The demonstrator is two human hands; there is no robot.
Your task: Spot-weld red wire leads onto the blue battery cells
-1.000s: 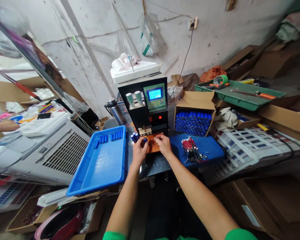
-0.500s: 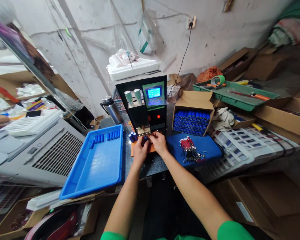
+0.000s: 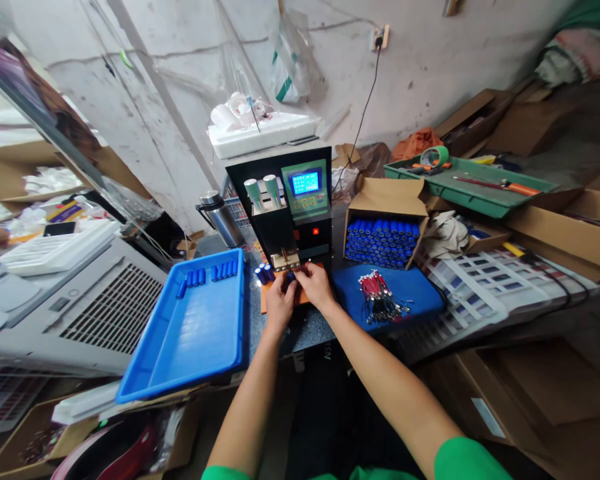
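Both my hands meet on an orange pad [image 3: 266, 300] in front of a black spot-welding machine [image 3: 285, 203] with a lit blue screen. My left hand [image 3: 279, 304] and my right hand [image 3: 314, 285] pinch a small blue battery cell [image 3: 291, 275] between their fingertips, right under the machine's welding head [image 3: 285, 259]. A few upright blue cells [image 3: 262, 273] stand just left of the hands. A bundle of red wired leads [image 3: 380, 298] lies on a blue mat to the right.
A blue tray [image 3: 193, 330] with several cells along its far end sits on the left. A cardboard box [image 3: 384, 230] full of blue cells is right of the machine. A steel flask [image 3: 220, 217], a green tool tray [image 3: 473, 180], and a grey vented unit [image 3: 90, 313] surround the bench.
My hands moved the cell forward from the middle of the orange pad up under the welding head. The camera view drifted slightly right and down.
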